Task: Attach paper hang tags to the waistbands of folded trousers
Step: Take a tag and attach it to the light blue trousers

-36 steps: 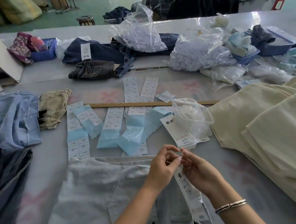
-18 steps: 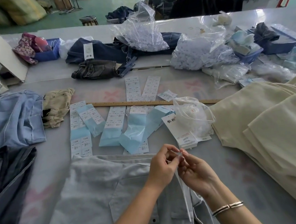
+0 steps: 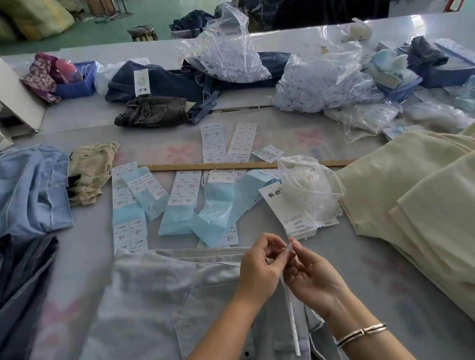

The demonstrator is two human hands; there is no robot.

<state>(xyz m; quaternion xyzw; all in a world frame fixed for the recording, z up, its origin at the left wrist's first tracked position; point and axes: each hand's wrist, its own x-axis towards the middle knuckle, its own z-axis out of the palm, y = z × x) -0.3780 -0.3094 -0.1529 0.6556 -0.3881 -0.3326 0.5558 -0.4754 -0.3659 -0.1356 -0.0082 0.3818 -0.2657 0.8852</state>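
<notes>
Hang tag pinched over pale grey trousers

The hang tag (image 3: 291, 315) hung edge-on between both hands, over the pale grey trousers (image 3: 157, 320) beneath them. The left hand (image 3: 261, 268) and right hand (image 3: 314, 277) met fingertip to fingertip, each grip closed on the tag's top. Beyond the hands lay a stack of tags (image 3: 292, 212); to their right, cream trousers (image 3: 438, 202) on the counter (image 3: 91, 253).

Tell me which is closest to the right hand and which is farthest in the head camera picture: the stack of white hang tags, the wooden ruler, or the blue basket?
From the right hand:
1. Stack of white hang tags, just beyond the fingertips, nearest.
2. Wooden ruler, lying across the middle of the table.
3. Blue basket, far-left back of the table, farthest.
</notes>
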